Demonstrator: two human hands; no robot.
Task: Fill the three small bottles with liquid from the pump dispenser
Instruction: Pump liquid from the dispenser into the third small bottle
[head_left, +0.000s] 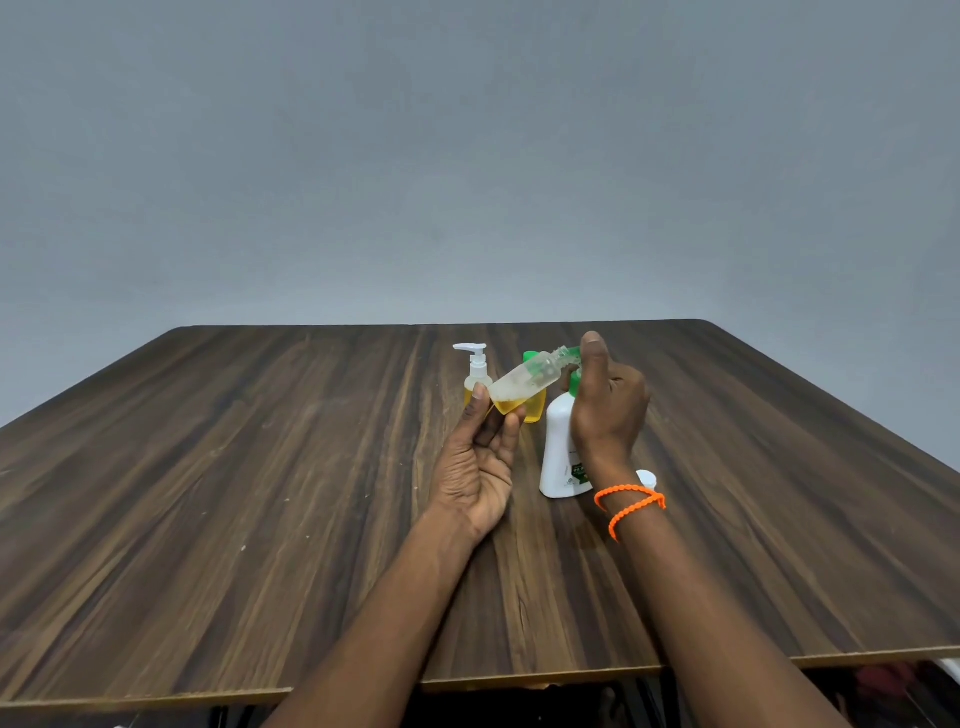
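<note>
— While the left hand (480, 467) tips that small clear plastic bottle (524, 382) toward the tall white pump dispenser with the green head (558, 447), which step would you say this is?

— Filling, I'd judge. The clear bottle's open neck points up and to the right, at the green nozzle, and only a little yellow liquid sits in its lower end. The right hand (608, 410) is on top of the dispenser, thumb raised, fingers curled over the pump head.

— And the left hand's fingers?

— Pinching. Thumb and fingertips (480, 392) close on the bottle's base, palm turned up below it. The bottle is in the air above the dark wooden table (260, 493), leaning from the fingertips to the nozzle. Whether the neck touches the spout I can't tell; the right thumb hides that spot.

— The other two bottles?

— A small bottle with a white pump top (477, 374) stands behind the left hand, yellow liquid inside. Another yellow bottle with a green cap (535, 400) stands just beside it, mostly hidden. A small white cap (647, 477) lies near the right wrist with its orange bracelet (631, 504).

— So what next?

— More presses, probably, with the neck held steady under the spout, or it may dribble onto the table.
</note>
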